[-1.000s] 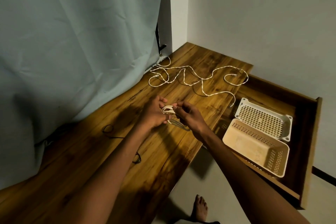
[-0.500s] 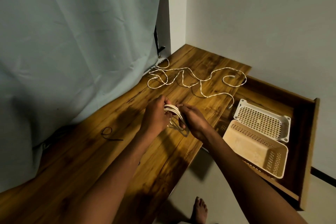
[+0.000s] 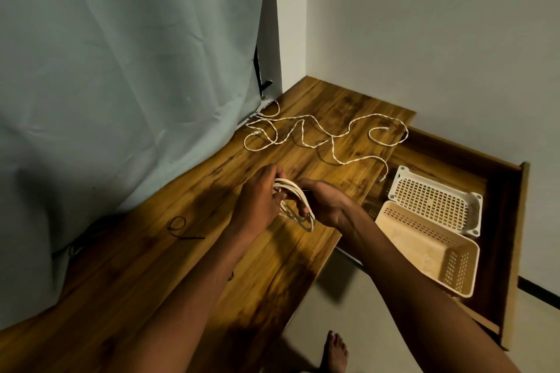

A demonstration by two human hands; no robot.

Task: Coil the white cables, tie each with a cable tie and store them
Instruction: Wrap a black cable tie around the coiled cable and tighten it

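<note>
A coiled white cable (image 3: 295, 204) hangs in several loops between my two hands above the wooden desk (image 3: 188, 275). My left hand (image 3: 257, 200) pinches the top of the coil. My right hand (image 3: 325, 203) grips its right side, with something thin and dark under the fingers that I cannot make out. Loose white cables (image 3: 321, 136) sprawl over the far end of the desk. A black cable tie (image 3: 181, 228) lies on the desk left of my hands. Two baskets sit in the open drawer (image 3: 515, 221): a white one (image 3: 436, 200) upside down and a cream one (image 3: 430, 248) upright.
A pale blue curtain (image 3: 121, 85) hangs along the left side of the desk. White walls close the corner behind. A bare foot (image 3: 335, 353) stands on the floor below the desk edge. The drawer juts out to the right of the desk.
The coil has opened from a tight bundle into longer hanging loops, and my hands have turned it more upright. The camera has shifted slightly.
</note>
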